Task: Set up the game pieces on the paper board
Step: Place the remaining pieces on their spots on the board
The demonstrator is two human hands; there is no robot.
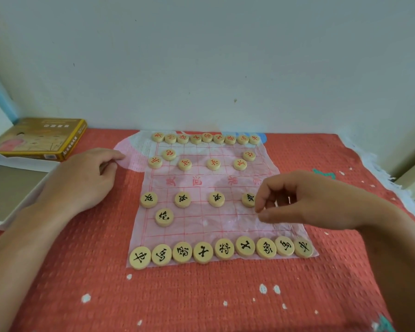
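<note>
The pink paper board (201, 226) lies on a red cloth. Round wooden pieces with red characters (206, 137) line its far edge, with more red ones (185, 164) in the rows just in front. Black-character pieces (203, 253) fill the near edge. Several more black ones (182, 199) stand in a row mid-board, and one (164, 217) sits below them on the left. My right hand (304, 202) hovers over the board's right side, fingertips pinched beside a black piece (248, 199); what it holds is hidden. My left hand (82, 178) rests loosely curled, its forefinger touching the board's far left corner.
The yellow game box (41, 140) lies at the far left by the wall. Its white open tray (12, 188) sits in front of that, beside my left wrist. The red cloth (201, 295) covers the surface; a white fringe (379, 168) marks its right edge.
</note>
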